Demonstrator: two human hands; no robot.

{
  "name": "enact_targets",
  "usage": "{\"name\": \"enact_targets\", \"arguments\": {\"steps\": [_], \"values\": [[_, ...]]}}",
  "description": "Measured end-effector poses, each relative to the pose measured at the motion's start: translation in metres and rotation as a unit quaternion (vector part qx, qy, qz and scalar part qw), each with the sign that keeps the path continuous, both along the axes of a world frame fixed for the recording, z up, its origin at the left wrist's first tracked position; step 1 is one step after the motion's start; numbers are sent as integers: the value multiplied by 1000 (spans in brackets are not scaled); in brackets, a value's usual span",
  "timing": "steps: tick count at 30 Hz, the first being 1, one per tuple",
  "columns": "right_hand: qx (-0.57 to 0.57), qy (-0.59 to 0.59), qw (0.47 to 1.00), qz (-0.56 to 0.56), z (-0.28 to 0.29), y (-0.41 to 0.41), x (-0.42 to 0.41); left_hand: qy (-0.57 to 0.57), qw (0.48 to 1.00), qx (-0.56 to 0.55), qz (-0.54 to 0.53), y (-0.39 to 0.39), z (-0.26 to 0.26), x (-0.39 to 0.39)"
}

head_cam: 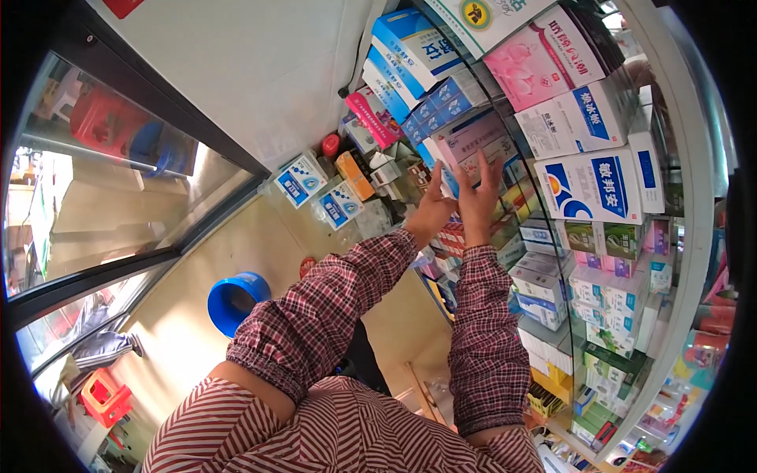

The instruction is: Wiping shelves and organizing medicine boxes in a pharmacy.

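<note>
My left hand (436, 208) and my right hand (480, 198) reach side by side into a glass-shelved display of boxed goods. A pale pink carton (476, 141) stands on the shelf just beyond my fingers. The right fingers are spread across its lower front. A blue-and-white box edge (442, 172) shows between the two hands, beside the left fingertips; whether the left hand grips it is hidden. Blue-patterned boxes (443, 105) and larger blue-and-white cartons (414, 44) stack above the pink one. Both forearms wear plaid sleeve covers (331, 298).
A glass shelf edge (520, 127) runs along the display's right, with more cartons (588, 186) behind it. Small boxes (338, 204) and a red-lidded container (330, 145) cluster left of my hands. A blue bucket (238, 303) and a red plastic stool (105, 397) stand on the floor.
</note>
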State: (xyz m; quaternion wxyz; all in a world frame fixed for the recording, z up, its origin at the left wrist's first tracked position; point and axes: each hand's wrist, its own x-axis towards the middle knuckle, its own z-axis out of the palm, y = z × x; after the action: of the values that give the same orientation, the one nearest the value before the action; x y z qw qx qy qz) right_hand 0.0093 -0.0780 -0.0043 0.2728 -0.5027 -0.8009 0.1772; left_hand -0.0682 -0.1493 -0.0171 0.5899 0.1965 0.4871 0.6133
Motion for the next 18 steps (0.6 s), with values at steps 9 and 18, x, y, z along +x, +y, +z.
{"name": "enact_targets", "arguments": {"steps": [9, 18], "values": [[89, -83, 992, 11, -9, -5, -5, -16, 997, -4, -71, 1, -12, -9], [53, -18, 998, -8, -2, -6, -7, 49, 998, -6, -49, 10, -10, -7]]}}
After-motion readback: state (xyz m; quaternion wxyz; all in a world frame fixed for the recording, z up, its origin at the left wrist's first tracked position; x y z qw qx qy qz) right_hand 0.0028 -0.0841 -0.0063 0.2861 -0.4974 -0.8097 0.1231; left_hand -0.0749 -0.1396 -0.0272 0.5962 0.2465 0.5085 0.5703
